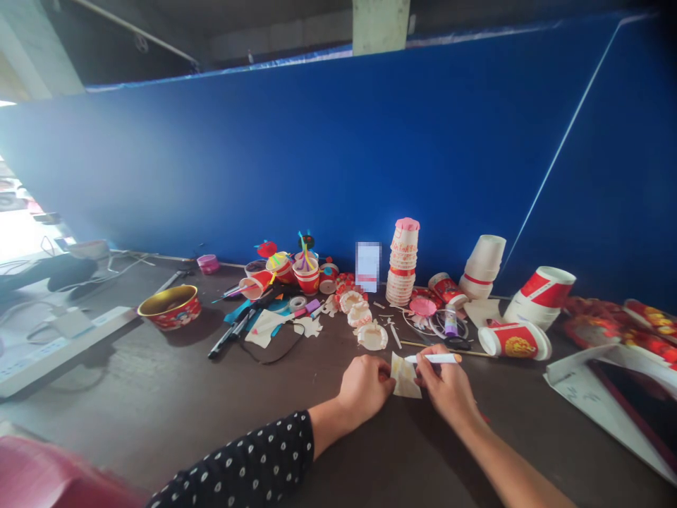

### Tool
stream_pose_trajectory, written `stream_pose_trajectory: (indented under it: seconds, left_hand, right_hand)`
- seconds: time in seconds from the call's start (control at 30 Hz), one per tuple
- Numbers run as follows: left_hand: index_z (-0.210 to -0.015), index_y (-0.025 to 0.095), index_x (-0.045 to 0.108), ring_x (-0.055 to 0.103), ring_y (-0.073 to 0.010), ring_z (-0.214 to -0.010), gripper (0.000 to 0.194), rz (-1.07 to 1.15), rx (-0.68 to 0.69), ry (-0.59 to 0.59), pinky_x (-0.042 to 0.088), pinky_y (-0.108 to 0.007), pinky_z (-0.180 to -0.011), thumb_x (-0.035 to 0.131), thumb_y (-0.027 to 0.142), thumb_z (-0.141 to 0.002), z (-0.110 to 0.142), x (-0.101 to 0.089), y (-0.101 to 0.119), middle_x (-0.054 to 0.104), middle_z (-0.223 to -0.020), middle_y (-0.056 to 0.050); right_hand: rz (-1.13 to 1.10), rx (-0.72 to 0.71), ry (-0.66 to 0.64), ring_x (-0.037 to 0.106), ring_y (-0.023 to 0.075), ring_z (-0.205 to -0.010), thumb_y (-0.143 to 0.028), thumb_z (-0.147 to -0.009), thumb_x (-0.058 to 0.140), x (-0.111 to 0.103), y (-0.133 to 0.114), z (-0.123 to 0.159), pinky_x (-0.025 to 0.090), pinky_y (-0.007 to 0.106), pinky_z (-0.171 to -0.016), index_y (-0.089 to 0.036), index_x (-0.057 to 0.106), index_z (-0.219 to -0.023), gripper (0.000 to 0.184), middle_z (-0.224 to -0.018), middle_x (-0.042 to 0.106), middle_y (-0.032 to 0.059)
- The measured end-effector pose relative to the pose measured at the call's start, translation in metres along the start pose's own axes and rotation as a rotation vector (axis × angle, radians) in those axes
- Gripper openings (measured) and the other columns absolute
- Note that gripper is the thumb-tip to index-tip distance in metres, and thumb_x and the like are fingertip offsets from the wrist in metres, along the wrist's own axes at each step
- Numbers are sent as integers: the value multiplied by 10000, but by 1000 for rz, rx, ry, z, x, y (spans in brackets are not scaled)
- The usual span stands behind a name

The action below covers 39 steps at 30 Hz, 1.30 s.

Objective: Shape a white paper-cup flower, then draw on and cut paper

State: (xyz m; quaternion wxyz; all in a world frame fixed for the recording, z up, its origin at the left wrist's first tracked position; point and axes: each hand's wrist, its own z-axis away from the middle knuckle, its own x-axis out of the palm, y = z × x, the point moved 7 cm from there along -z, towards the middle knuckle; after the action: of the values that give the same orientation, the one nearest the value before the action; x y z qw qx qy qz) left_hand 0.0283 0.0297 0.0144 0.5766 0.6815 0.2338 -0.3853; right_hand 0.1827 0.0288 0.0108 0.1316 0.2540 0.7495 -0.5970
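A small cream piece of paper lies on the dark table between my hands. Its left edge meets the curled fingers of my left hand, which is closed on it. My right hand grips a white marker with an orange end, held nearly level over the paper's upper right. The marker's tip is close to the paper, but whether they touch is not clear. Just beyond the paper are cut cup bottoms with ragged rims and a thin white strip.
Behind stand a tall cup stack, decorated cups and a glue stick. To the right are a tipped red cup and a tablet. A gold-lined bowl and a power strip sit left. A blue partition rises behind.
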Motion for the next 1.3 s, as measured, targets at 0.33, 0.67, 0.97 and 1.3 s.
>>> stream_pose_trajectory:
  seconds: [0.33,0.67,0.97,1.3]
  left_hand:
    - [-759,184,650,558,-129,-644,186,10,1,10,377,-202,-571,510,262,-663,0,-1,0,635,-696,-5]
    - [-769,177,652,560,-129,-652,198,14,7,3,372,-202,-570,507,264,-666,0,0,0,643,-711,-13]
    - [-778,168,647,553,-124,-647,193,-4,13,-6,369,-199,-568,504,251,-678,0,1,1,634,-709,-15]
    - [-793,176,646,566,-135,-692,202,-2,-14,-18,385,-206,-603,505,264,-679,2,-1,2,643,-746,-18]
  right_hand:
    - [0,2,-26,604,159,-507,-455,-765,413,3,1,-1,445,228,-479,-214,476,-748,250,-589,597,1]
    - [89,-17,-35,618,172,-523,-462,-775,380,1,-3,-1,441,245,-507,-218,468,-747,261,-571,607,0]
    - [1,9,-13,613,172,-510,-478,-777,397,1,0,0,462,248,-500,-218,457,-738,270,-582,587,4]
    - [30,14,16,611,175,-501,-446,-761,421,-3,-4,0,452,243,-481,-220,465,-708,236,-552,600,5]
